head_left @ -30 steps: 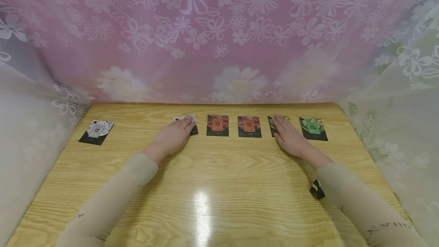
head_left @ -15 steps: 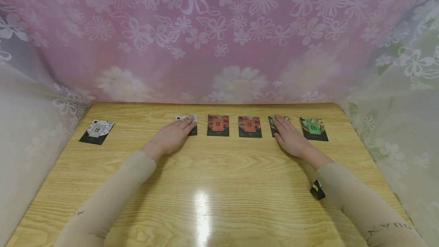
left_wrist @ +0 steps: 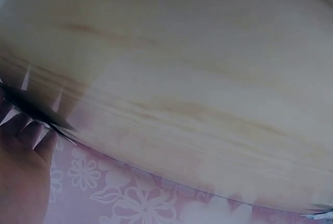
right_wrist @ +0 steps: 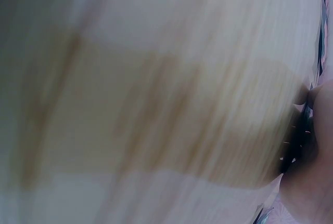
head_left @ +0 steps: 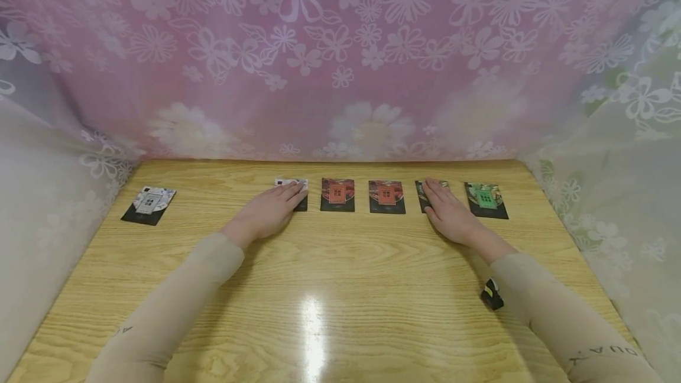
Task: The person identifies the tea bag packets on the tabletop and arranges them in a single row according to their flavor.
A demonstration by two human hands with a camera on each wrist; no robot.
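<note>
A row of cards lies along the far part of the wooden table [head_left: 319, 276]. My left hand [head_left: 271, 211] lies flat, fingers straight, on a white-and-black card [head_left: 295, 185] that it mostly covers. My right hand [head_left: 447, 208] lies flat the same way on a green card [head_left: 422, 189], of which only a strip shows. Two red cards [head_left: 337, 194] [head_left: 386, 196] lie between the hands. Another green card [head_left: 485, 199] lies to the right of my right hand. The left wrist view shows blurred table wood and part of my left hand [left_wrist: 21, 182].
A single white-and-black card [head_left: 148, 204] lies apart at the far left. A small black object [head_left: 492, 294] sits by my right forearm. Pink flowered curtain [head_left: 340, 58] closes the back; pale lace curtains hang at both sides.
My left hand has slid the white card slightly to the right, closer to the red card. My right hand stays put.
</note>
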